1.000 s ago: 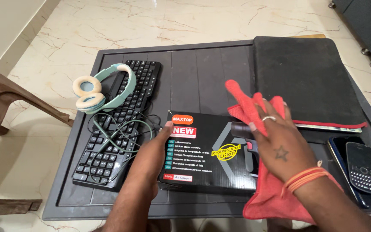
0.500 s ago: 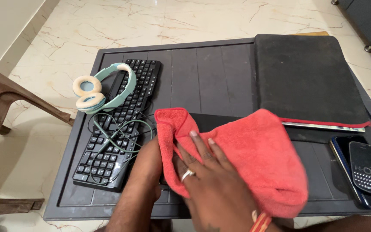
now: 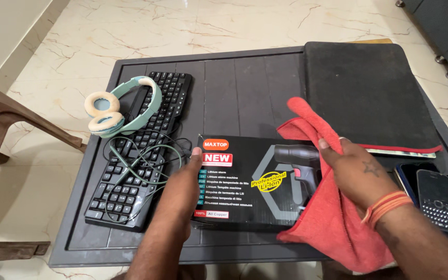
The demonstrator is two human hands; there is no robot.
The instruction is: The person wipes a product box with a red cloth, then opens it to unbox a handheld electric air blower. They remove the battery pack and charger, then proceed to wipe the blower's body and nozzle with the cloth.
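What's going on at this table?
A person is wiping a black cardboard box on a dark table. The left hand steadies the box's left end, while the right hand presses a red cloth over its right end. A keyboard with green headphones lies to the left, and a phone to the right.

Red cloth (image 3: pixel 333 218), black box (image 3: pixel 255 181) w/ yellow badge, mint-green headphones (image 3: pixel 123 106), black keyboard (image 3: pixel 136 155).
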